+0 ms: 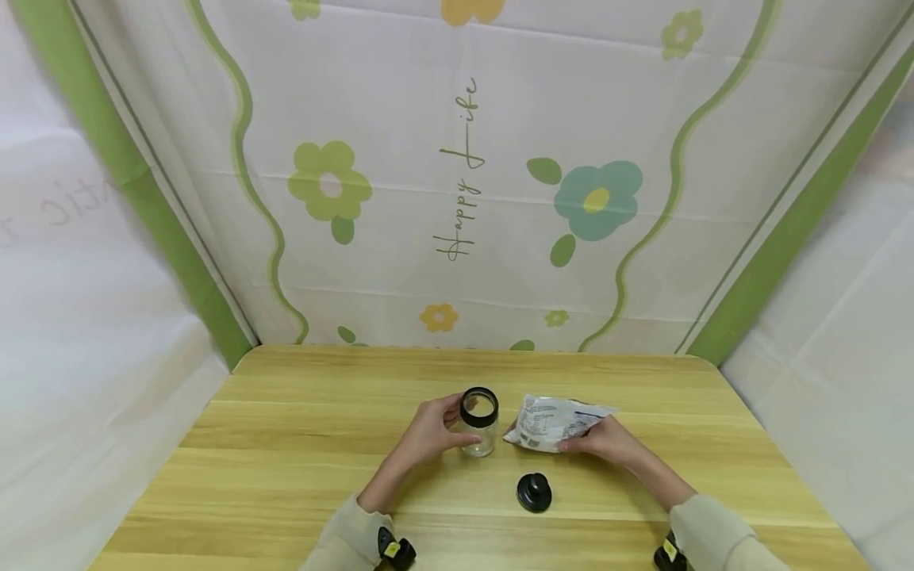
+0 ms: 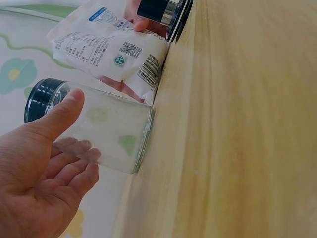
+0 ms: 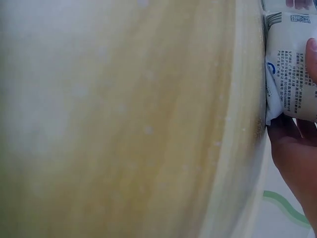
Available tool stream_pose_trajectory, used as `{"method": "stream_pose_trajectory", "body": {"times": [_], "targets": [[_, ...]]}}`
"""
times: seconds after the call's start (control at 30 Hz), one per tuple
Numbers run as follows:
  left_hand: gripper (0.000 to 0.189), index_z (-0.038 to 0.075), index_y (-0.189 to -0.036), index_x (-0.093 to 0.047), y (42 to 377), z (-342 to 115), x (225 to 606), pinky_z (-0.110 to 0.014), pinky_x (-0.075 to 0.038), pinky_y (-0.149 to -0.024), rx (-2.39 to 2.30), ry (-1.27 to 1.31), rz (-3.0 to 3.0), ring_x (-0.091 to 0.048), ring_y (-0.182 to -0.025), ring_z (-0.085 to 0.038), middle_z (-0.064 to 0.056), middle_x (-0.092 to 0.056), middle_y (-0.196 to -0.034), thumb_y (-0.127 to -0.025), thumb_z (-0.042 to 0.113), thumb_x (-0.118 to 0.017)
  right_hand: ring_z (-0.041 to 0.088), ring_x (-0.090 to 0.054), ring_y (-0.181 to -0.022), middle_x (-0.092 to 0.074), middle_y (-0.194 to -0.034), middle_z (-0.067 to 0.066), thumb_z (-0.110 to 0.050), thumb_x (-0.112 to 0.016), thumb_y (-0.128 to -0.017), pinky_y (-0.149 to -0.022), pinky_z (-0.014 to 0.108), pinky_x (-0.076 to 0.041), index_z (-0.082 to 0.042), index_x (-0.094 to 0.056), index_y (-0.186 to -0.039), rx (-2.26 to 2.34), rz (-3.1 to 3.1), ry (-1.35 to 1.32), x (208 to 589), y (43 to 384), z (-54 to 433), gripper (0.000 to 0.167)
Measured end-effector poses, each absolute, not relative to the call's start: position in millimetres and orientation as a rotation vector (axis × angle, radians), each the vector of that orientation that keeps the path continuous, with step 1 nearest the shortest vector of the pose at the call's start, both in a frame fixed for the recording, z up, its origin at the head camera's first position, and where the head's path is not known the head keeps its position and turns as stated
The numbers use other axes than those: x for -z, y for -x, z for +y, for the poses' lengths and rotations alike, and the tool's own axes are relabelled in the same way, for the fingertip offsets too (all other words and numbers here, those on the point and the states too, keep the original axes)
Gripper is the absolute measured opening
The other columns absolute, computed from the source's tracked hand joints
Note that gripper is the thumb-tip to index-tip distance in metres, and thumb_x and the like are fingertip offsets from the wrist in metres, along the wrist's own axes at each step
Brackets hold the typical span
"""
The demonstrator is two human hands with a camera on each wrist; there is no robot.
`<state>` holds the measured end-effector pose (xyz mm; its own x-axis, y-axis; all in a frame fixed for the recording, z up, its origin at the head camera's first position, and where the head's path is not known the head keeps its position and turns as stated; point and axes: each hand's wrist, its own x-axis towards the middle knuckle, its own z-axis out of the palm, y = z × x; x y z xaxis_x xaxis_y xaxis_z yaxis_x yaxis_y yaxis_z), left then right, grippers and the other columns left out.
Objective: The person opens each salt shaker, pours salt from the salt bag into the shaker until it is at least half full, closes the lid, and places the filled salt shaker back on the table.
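A clear glass jar [image 1: 479, 436] with a black collar round its open mouth stands upright on the table. My left hand [image 1: 433, 432] holds it from the left, thumb on the near side and fingers round the far side; nothing shows inside the glass. Just right of the jar, my right hand [image 1: 598, 441] grips a white printed plastic bag [image 1: 548, 423], which lies low against the tabletop. Its barcode [image 2: 149, 71] shows in the left wrist view, while the contents are hidden. In the right wrist view the thumb [image 3: 312, 59] presses on the bag's printed face.
A black round lid with a knob [image 1: 534, 492] lies on the wooden table [image 1: 300, 476], nearer me than the jar and bag. Behind the table's far edge hangs a white curtain [image 1: 400, 262] with flower prints, and more white cloth encloses both sides.
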<state>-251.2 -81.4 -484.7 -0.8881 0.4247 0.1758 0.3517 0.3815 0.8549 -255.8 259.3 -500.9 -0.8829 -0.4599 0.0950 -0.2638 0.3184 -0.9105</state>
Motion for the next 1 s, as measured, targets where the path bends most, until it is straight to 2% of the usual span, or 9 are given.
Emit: {"method": "stream_pose_trajectory", "body": {"times": [0.37,0.6,0.67,1.0], "targets": [[0.07,0.0,-0.142,-0.052,251.9,-80.5,482.5,-0.039,-0.054,-0.103,-1.57,-0.706,2.524,-0.06,-0.127,-0.03,-0.017,-0.062,-0.137,-0.083,0.022,-0.082,0.004,-0.066,-0.106,-0.065,-0.128,0.026,-0.015,-0.085,-0.079,-0.093,0.017,-0.051,0.004,-0.059,-0.133,1.568,2.418,0.628,498.3,260.1,258.9,0.063],[0.068,0.0,-0.141,-0.052,251.2,-79.4,482.6,-0.038,-0.055,-0.102,-1.559,-0.698,2.531,-0.06,-0.126,-0.031,-0.017,-0.062,-0.136,-0.084,0.02,-0.082,0.023,-0.064,-0.117,-0.063,-0.133,0.021,-0.02,-0.085,-0.079,-0.098,0.016,-0.048,0.001,-0.056,-0.138,1.505,2.431,0.603,499.5,261.9,260.0,0.068],[0.068,0.0,-0.141,-0.053,250.7,-79.7,483.1,-0.038,-0.055,-0.102,-1.559,-0.694,2.531,-0.06,-0.126,-0.031,-0.017,-0.062,-0.136,-0.084,0.02,-0.082,0.025,-0.064,-0.119,-0.063,-0.134,0.019,-0.021,-0.085,-0.079,-0.099,0.017,-0.048,-0.001,-0.056,-0.139,1.489,2.434,0.609,500.3,261.7,259.6,0.069],[0.07,-0.003,-0.141,-0.052,252.2,-79.8,486.7,-0.037,-0.056,-0.101,-1.541,-0.7,2.555,-0.061,-0.125,-0.032,-0.019,-0.062,-0.135,-0.083,0.021,-0.083,0.015,-0.066,-0.107,-0.065,-0.128,0.021,-0.018,-0.084,-0.08,-0.095,0.018,-0.051,0.003,-0.053,-0.139,1.515,2.426,0.63,497.7,259.5,260.2,0.07]]}}
